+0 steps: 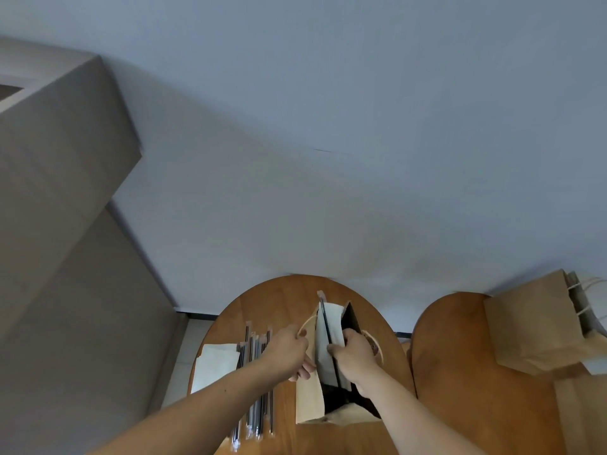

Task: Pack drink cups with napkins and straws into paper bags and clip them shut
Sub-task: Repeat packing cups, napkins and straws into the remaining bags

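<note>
An open brown paper bag (308, 399) stands on the round wooden table (282, 300). My left hand (289, 351) grips the bag's left rim by its twine handle. My right hand (354, 356) holds a white napkin (328, 326) together with a wrapped black straw (325, 320), both partly lowered into the bag's mouth. The bag's inside is dark, so any cup there is hidden. Several wrapped straws (256, 408) lie on the table left of the bag, beside a stack of white napkins (215, 366).
A second wooden table (460, 372) stands to the right with more brown paper bags (532, 330) lying on it. A grey cabinet (65, 224) rises at the left. A pale wall fills the upper view.
</note>
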Action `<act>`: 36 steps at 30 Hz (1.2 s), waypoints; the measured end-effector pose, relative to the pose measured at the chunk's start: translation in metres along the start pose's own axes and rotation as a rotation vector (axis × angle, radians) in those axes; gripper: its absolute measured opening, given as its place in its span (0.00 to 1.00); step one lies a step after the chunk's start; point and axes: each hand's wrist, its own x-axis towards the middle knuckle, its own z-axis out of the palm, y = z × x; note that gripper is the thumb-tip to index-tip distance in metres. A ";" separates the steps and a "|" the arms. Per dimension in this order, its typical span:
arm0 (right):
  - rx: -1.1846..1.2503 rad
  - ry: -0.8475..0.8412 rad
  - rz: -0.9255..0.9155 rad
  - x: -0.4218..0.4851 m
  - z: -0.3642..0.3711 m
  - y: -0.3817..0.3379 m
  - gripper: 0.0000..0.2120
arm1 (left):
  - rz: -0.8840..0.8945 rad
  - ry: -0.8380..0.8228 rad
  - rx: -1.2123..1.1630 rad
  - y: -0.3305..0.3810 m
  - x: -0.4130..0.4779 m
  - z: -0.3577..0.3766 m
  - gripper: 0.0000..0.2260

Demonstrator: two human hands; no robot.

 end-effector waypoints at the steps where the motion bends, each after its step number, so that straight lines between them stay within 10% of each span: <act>1: 0.025 -0.028 0.018 0.001 0.001 0.004 0.03 | 0.000 0.003 -0.016 -0.002 -0.001 -0.002 0.11; 8: -0.004 -0.222 0.185 0.014 0.017 0.031 0.04 | 0.066 0.092 0.015 0.001 -0.002 -0.012 0.14; 17: -0.150 -0.061 0.222 0.046 0.042 0.039 0.05 | 0.095 0.162 0.122 -0.014 -0.014 -0.010 0.17; 26: -0.494 -0.074 0.015 0.046 0.047 0.041 0.03 | 0.101 0.170 0.129 -0.015 -0.014 -0.008 0.14; 32: -0.537 -0.078 0.023 0.031 0.033 0.022 0.25 | 0.151 0.199 0.269 -0.015 -0.007 -0.008 0.11; 36: -0.482 -0.040 -0.166 0.014 0.001 -0.010 0.13 | 0.192 0.222 0.367 -0.012 -0.006 -0.002 0.06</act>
